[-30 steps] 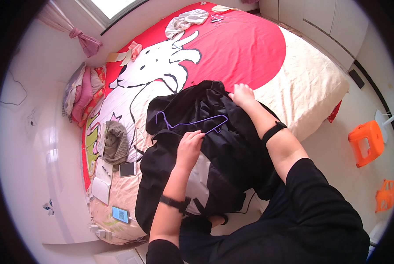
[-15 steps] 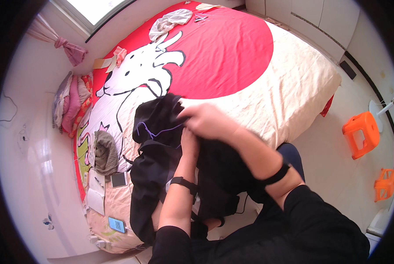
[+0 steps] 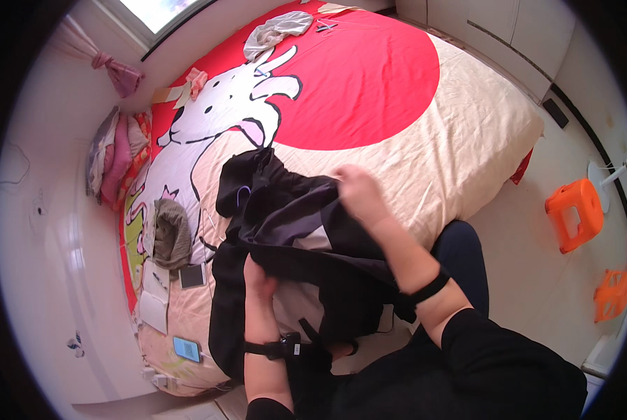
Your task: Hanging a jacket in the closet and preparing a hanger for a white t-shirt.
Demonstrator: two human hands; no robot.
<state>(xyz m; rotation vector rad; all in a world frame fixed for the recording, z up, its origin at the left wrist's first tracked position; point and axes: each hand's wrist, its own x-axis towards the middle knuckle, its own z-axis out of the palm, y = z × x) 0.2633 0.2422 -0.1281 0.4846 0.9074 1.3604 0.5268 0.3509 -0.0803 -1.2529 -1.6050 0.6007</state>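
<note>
Handling black garment [image 3: 292, 257] bunched over bed [image 3: 481, 126] edge, already covering purple hanger [image 3: 239, 197] except hook, not yet smoothed. Cannot tell grip of blurred right hand [image 3: 359, 192] or left hand [image 3: 259, 278], fingers under fold.

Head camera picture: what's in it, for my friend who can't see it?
A black garment lies partly on a bed, with a person's right hand at its upper edge and left hand partly under a fold. A purple hook shows against the garment. The bed cover has a white cartoon animal and red circle.
</note>
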